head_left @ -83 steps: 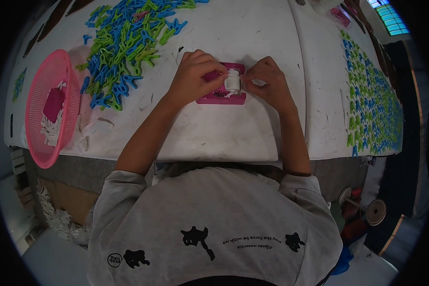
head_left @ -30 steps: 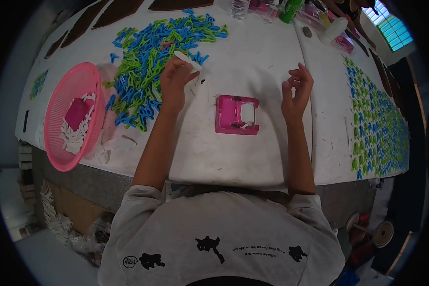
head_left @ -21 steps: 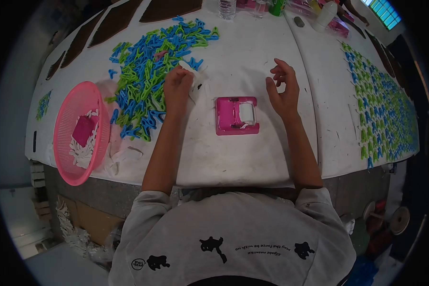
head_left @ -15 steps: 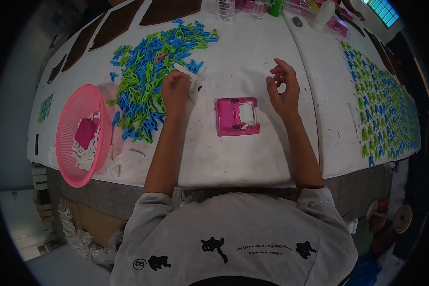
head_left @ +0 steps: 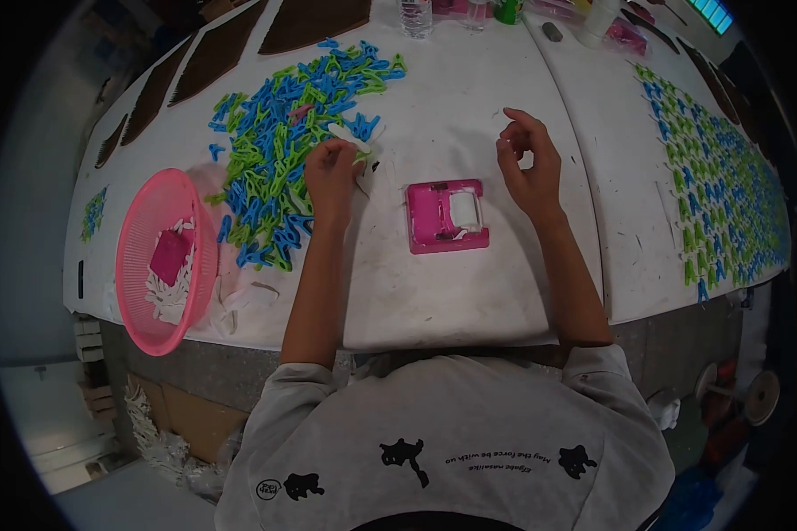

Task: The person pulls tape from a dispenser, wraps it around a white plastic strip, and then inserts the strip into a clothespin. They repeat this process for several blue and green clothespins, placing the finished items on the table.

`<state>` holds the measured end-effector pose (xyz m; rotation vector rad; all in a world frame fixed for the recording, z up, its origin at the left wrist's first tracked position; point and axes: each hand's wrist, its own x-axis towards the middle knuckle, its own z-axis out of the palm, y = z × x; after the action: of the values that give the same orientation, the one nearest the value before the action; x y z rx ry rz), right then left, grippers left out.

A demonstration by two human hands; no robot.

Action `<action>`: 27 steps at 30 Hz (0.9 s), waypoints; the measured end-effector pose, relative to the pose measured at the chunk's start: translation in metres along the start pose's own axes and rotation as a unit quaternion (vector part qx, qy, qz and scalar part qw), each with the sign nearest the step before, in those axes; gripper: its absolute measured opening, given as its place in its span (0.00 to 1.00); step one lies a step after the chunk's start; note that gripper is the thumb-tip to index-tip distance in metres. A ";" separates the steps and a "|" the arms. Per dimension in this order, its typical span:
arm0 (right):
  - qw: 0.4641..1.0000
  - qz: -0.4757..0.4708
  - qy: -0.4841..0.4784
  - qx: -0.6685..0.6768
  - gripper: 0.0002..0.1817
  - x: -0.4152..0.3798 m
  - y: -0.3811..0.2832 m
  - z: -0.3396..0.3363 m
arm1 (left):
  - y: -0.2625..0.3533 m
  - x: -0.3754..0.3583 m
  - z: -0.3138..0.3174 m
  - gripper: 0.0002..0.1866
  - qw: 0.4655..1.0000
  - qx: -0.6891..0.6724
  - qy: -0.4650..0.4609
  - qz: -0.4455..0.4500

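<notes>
My left hand (head_left: 330,184) is pinched at the right edge of a heap of blue and green clothespins (head_left: 279,146). At its fingertips shows a green clothespin (head_left: 360,157), partly hidden by the fingers. Just beyond lies a white strip (head_left: 349,136). My right hand (head_left: 535,168) hovers over the white table, fingers loosely curled and apart, nothing visible in them. Between my forearms stands a pink dispenser (head_left: 427,232) with a white roll (head_left: 463,211) in it.
A pink basket (head_left: 131,265) holding white pieces and a magenta block (head_left: 170,257) stands at left. Rows of clothespins (head_left: 717,186) cover the right side. Brown sheets (head_left: 217,57), a water bottle (head_left: 414,18) and a green can (head_left: 508,11) are at the back.
A green clothespin now shows at my left fingertips. My right hand keeps nearly the same pose. The whole view has shifted slightly.
</notes>
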<state>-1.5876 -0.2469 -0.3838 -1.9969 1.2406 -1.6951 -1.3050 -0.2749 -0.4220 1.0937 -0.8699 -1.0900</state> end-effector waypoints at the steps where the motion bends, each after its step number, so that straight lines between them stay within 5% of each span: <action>1: 1.000 0.002 0.001 0.000 0.23 0.000 0.001 0.000 | -0.001 0.000 0.000 0.03 1.000 0.013 -0.006 0.003; 9: 1.000 0.006 -0.012 0.016 0.21 0.002 0.001 -0.004 | -0.003 0.000 -0.005 0.02 0.998 0.035 -0.002 0.046; 12: 0.997 0.034 -0.062 0.036 0.21 0.000 -0.001 -0.004 | 0.005 -0.016 0.003 0.03 0.997 -0.061 -0.005 0.056; 17: 0.979 0.115 -0.149 0.079 0.24 0.000 -0.042 0.008 | 0.016 -0.060 0.032 0.06 0.963 -0.231 -0.141 0.004; 27: 0.939 0.162 -0.248 0.176 0.20 -0.005 -0.034 0.011 | 0.019 -0.079 0.046 0.09 0.945 -0.208 -0.251 -0.028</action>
<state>-1.5624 -0.2258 -0.3681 -1.7335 0.9402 -1.0712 -1.3639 -0.2079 -0.3936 0.4922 -0.9464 -1.5536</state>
